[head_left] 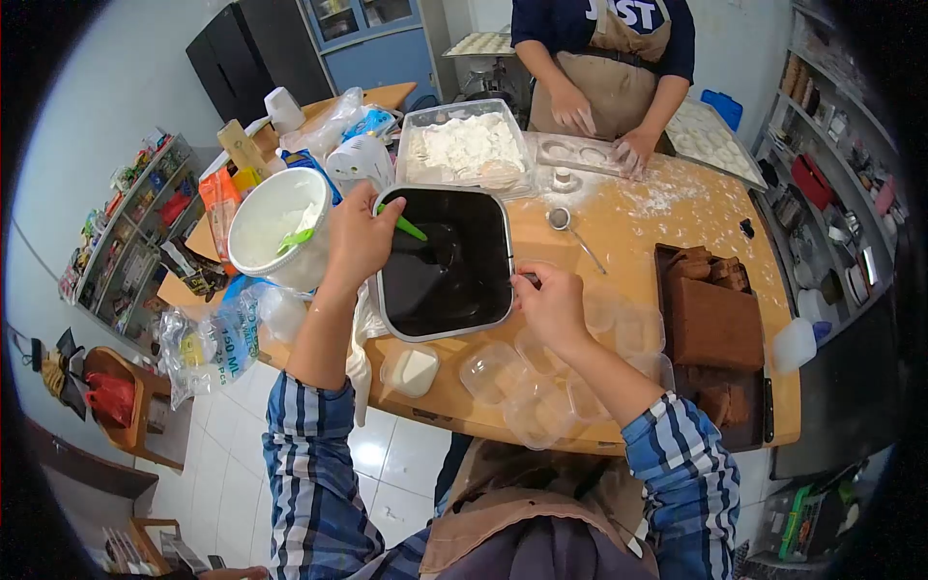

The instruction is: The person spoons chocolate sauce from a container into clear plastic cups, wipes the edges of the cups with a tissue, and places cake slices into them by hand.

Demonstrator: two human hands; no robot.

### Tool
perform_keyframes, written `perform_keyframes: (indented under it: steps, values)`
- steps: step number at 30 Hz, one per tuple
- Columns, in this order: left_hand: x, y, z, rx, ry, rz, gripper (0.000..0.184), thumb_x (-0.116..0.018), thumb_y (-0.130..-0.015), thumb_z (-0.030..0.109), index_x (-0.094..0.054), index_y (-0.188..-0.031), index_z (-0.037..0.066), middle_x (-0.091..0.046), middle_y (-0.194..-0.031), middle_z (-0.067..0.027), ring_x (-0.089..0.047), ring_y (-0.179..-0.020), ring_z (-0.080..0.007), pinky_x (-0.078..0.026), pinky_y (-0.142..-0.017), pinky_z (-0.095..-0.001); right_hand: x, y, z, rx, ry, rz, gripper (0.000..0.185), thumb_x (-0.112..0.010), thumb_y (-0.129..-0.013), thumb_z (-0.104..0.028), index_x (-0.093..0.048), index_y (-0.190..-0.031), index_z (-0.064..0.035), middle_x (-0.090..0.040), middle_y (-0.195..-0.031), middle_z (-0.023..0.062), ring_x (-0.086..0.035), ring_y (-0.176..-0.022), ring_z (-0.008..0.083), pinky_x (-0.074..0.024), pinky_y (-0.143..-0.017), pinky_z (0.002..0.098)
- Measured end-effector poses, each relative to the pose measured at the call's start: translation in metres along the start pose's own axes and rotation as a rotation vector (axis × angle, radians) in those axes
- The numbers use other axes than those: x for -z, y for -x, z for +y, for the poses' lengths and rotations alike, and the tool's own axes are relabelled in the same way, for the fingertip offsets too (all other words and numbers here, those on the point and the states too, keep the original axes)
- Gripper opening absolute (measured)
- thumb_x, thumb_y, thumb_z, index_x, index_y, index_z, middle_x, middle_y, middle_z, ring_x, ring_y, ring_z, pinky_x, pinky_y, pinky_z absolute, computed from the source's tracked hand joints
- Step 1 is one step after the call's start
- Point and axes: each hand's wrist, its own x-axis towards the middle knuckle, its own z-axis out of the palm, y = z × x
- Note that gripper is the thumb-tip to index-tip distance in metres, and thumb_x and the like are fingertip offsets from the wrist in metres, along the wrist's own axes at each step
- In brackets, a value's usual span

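A deep black square pan [440,275] is held tilted over the near side of the table, its dark inside facing me. My left hand [360,232] is closed at its upper left rim, with a slim bright green tool [414,230] sticking out over the pan. My right hand [553,307] is closed at the right rim, where a small dark piece shows between thumb and fingers. Left of the pan stands a white tub [280,227] with white contents and a green-tipped spatula [296,240]. Below lie a filled small container [411,371] and several clear plastic containers [536,411].
A tray of brown cake [715,324] sits at right, with a knife [768,411] at its edge. A small strainer [559,219] lies mid-table. Behind is a box of flour [469,145]. Across the table, a co-worker's hands [633,152] touch a mold [575,153].
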Motion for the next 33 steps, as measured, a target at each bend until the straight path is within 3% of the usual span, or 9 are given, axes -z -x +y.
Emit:
perform_keyframes:
  steps: [3,9,12,15,18,24,27,33]
  values:
    - [0.003,0.002,-0.001,0.032,-0.044,-0.040,0.024,-0.066,-0.076,0.020,-0.056,-0.079,-0.002,-0.059,-0.070,-0.0131,-0.054,-0.064,-0.0185,-0.043,-0.061,-0.0329,0.001,0.002,0.004,0.059,0.161,-0.022,0.013,-0.057,-0.081,-0.005,-0.061,-0.084,0.0070,-0.061,-0.062,0.0097,-0.059,-0.050,0.0127,-0.0474,-0.045,0.0233]
    - [0.001,0.003,-0.004,-0.018,-0.080,0.002,0.022,-0.064,-0.077,0.018,-0.056,-0.080,-0.002,-0.061,-0.073,-0.0161,-0.058,-0.066,-0.0243,-0.043,-0.062,-0.0352,0.001,0.005,-0.001,-0.477,-0.324,-0.079,0.011,-0.055,-0.083,-0.005,-0.056,-0.088,0.0052,-0.060,-0.065,0.0113,-0.060,-0.054,0.0167,-0.0482,-0.045,0.0266]
    - [0.002,0.003,0.000,0.003,-0.122,-0.016,0.022,-0.064,-0.077,0.018,-0.057,-0.081,-0.002,-0.062,-0.075,-0.0171,-0.059,-0.069,-0.0271,-0.044,-0.063,-0.0362,0.004,0.005,0.004,-0.573,-0.471,-0.063,0.009,-0.054,-0.083,-0.005,-0.055,-0.088,0.0033,-0.059,-0.068,0.0119,-0.060,-0.056,0.0171,-0.0491,-0.047,0.0267]
    - [0.001,0.003,0.002,-0.006,-0.059,0.005,0.022,-0.065,-0.076,0.016,-0.056,-0.076,-0.004,-0.059,-0.069,-0.0202,-0.058,-0.063,-0.0332,-0.043,-0.059,-0.0384,0.009,0.008,0.000,-0.616,-0.554,-0.027,0.007,-0.055,-0.082,-0.004,-0.055,-0.086,0.0018,-0.060,-0.068,0.0116,-0.059,-0.056,0.0163,-0.0495,-0.050,0.0260]
    - [0.001,0.003,-0.003,-0.001,-0.047,0.016,0.023,-0.065,-0.076,0.017,-0.056,-0.075,-0.004,-0.059,-0.068,-0.0198,-0.058,-0.063,-0.0326,-0.043,-0.058,-0.0384,0.015,0.008,0.003,-0.606,-0.579,-0.041,0.015,-0.053,-0.084,-0.005,-0.052,-0.093,0.0073,-0.059,-0.077,0.0147,-0.060,-0.061,0.0176,-0.0506,-0.051,0.0262]
    - [0.000,0.002,-0.017,0.046,-0.007,0.039,0.025,-0.065,-0.075,0.020,-0.056,-0.075,-0.003,-0.059,-0.067,-0.0191,-0.057,-0.063,-0.0316,-0.042,-0.058,-0.0383,0.029,0.003,-0.007,-0.559,-0.602,-0.038,0.015,-0.053,-0.083,-0.005,-0.052,-0.094,0.0065,-0.060,-0.074,0.0134,-0.060,-0.060,0.0168,-0.0508,-0.051,0.0257]
    - [0.003,0.000,-0.026,0.113,-0.071,-0.032,0.023,-0.064,-0.077,0.018,-0.059,-0.084,-0.003,-0.062,-0.072,-0.0116,-0.057,-0.064,-0.0167,-0.043,-0.061,-0.0307,0.036,0.003,-0.016,-0.521,-0.629,-0.013,0.014,-0.053,-0.083,-0.004,-0.053,-0.093,0.0060,-0.060,-0.073,0.0134,-0.060,-0.059,0.0168,-0.0508,-0.050,0.0256]
    - [0.002,0.000,-0.040,0.184,0.055,-0.047,0.020,-0.063,-0.079,0.016,-0.058,-0.080,-0.003,-0.060,-0.069,-0.0069,-0.052,-0.061,-0.0115,-0.041,-0.058,-0.0273,0.048,-0.002,-0.030,-0.491,-0.611,0.003,0.013,-0.054,-0.082,-0.004,-0.053,-0.091,0.0051,-0.061,-0.073,0.0135,-0.061,-0.057,0.0170,-0.0505,-0.049,0.0256]
